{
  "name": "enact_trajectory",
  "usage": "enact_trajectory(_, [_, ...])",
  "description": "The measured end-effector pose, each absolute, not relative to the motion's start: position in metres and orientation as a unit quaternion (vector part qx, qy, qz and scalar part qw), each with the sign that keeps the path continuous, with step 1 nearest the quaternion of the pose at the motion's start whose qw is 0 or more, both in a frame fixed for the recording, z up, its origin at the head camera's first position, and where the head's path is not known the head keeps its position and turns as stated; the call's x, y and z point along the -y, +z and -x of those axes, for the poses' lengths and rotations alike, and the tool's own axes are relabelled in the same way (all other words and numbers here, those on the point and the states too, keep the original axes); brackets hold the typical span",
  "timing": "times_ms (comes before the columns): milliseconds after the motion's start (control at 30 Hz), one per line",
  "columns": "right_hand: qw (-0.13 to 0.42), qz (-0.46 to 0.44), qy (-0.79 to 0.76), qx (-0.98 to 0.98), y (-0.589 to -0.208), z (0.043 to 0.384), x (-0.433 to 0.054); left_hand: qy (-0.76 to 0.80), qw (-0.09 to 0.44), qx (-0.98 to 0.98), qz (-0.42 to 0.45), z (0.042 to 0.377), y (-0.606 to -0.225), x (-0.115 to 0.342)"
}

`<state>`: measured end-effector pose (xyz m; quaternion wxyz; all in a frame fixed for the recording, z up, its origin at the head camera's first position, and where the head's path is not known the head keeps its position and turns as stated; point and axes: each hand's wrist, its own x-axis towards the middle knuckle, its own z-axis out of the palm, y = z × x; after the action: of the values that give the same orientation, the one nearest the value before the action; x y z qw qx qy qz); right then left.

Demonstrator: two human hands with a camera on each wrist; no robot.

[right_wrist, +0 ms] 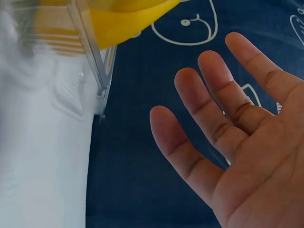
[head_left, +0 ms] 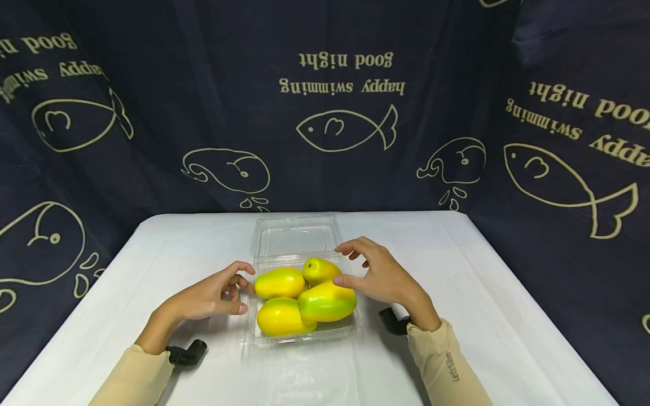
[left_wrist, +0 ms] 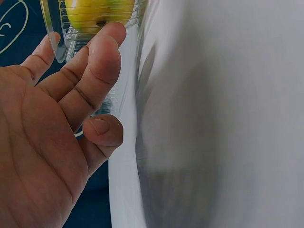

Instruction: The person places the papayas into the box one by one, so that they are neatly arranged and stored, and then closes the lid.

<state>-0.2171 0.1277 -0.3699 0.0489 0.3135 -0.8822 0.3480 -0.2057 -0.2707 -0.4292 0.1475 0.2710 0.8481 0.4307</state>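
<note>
A clear plastic clamshell box (head_left: 330, 339) holds several yellow-green, mango-like fruits. One fruit (head_left: 327, 301) lies on top of the others at the right, tilted. The lid (head_left: 297, 237) is folded back behind the box. At the box's left wall is my left hand (head_left: 210, 293), its fingers loosely bent and nothing in its grasp. Its fingertips are close to the plastic in the left wrist view; whether they touch I cannot tell. Over the right side hovers my right hand (head_left: 383, 274), fingers spread, thumb by the top fruit. In the right wrist view the right fingers (right_wrist: 190, 90) hold nothing.
The box stands on a table with a white cloth (head_left: 447, 259). Dark blue curtains (head_left: 345, 186) with fish and whale drawings close off the back and both sides. A black wrist device (head_left: 188, 354) is strapped to each arm.
</note>
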Motion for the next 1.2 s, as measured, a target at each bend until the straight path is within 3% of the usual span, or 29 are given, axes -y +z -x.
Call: enact_trajectory(1200, [0.057, -0.273, 0.41, 0.868, -0.385, 0.265, -0.131, 0.435, 0.152, -0.849, -0.257, 0.204, -0.429, 0.269])
